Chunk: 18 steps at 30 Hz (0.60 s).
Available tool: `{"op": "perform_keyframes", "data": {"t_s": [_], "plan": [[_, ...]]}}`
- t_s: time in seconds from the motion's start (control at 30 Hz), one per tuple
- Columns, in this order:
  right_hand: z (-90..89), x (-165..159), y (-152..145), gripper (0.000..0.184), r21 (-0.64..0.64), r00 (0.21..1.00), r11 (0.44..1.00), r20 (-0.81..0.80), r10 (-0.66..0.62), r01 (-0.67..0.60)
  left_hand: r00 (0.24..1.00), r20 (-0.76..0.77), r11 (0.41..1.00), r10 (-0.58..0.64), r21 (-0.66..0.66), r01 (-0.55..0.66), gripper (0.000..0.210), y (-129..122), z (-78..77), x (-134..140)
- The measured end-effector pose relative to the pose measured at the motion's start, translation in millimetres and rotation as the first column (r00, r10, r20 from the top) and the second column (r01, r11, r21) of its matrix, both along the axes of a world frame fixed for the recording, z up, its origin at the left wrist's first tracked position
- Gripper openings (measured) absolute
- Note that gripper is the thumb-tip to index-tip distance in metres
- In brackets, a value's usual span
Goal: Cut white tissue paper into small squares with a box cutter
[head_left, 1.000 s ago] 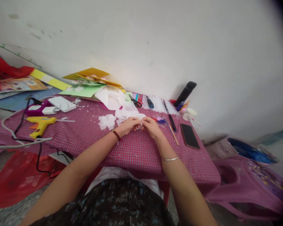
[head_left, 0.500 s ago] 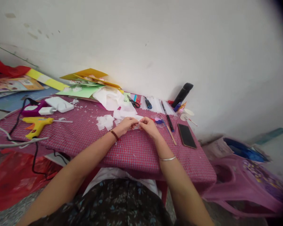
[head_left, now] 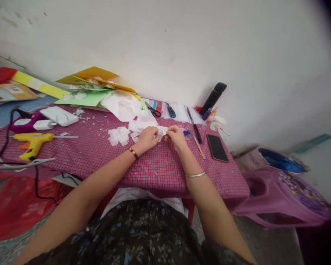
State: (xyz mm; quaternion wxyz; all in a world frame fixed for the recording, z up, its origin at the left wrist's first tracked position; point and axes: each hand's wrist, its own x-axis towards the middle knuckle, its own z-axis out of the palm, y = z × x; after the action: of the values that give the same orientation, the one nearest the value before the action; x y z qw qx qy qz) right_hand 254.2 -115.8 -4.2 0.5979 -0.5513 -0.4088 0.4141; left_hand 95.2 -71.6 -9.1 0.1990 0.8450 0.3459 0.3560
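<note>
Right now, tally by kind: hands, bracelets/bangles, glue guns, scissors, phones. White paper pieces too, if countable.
Hands: 2 (left hand, right hand)
Bracelets/bangles: 2 (beaded bracelet, silver bangle)
Glue gun: 1
Scissors: 1
Phone: 1
Total: 7
White paper pieces: overlapping, not countable.

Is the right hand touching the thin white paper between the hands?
Touching. The head view shows the right hand pinching the thin white paper at its edge.
</note>
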Motion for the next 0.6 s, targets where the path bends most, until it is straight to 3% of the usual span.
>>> {"op": "perform_keyframes", "data": {"t_s": [0.07,0.23,0.43,0.6], "plan": [[1.5,-0.3,-0.3,0.019,0.003,1.000,1.000,-0.015,-0.005,0.005,1.000,-0.011,0.999,-0.019,0.044,0.019,0.010,-2.1,0.1,1.5],[6.5,-4.1,-3.9,0.029,0.013,0.999,0.999,-0.032,0.043,-0.043,0.998,-0.009,0.986,-0.061,0.158,0.062,0.033,-5.6,-1.2,5.5],[7.9,-2.7,-4.4,0.019,0.017,0.996,0.997,-0.032,0.079,-0.078,0.998,-0.046,0.986,-0.049,0.156,0.056,0.014,6.6,-11.7,4.8],[7.9,-3.7,-2.9,0.017,0.049,0.995,0.995,-0.025,0.094,-0.092,0.996,-0.060,0.988,-0.060,0.136,0.068,0.006,6.6,-9.7,6.7]]}}
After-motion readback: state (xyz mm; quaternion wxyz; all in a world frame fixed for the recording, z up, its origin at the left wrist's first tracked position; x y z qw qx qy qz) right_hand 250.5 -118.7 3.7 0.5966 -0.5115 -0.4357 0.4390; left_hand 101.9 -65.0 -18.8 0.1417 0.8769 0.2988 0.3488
